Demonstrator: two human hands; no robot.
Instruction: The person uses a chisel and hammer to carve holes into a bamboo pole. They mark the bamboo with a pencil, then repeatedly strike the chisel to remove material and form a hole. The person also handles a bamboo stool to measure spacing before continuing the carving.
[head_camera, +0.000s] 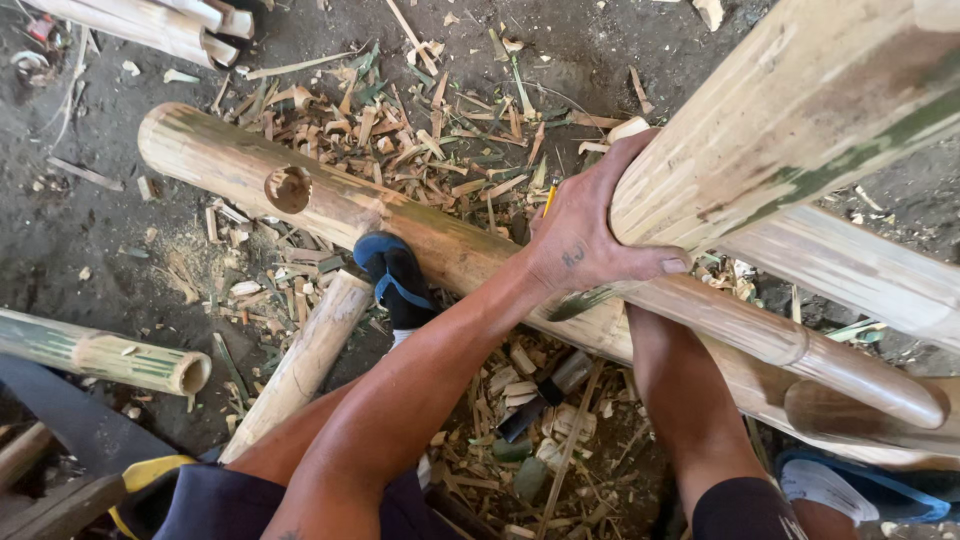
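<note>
Bamboo fills the frame: a thick pole (800, 110) slants in from the upper right, and a long pole with a round hole (330, 200) crosses below it. The left hand (590, 235) grasps the thick pole's lower end at centre. The right hand is hidden beneath the poles, so its grip cannot be told.

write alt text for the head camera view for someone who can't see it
Seen from above, a person's left hand grips the end of a thick bamboo pole that crosses a long bamboo pole with a round hole, lying on dirt strewn with bamboo chips. The right hand is hidden beneath the poles. A foot in a blue sandal presses against the long pole.
</note>
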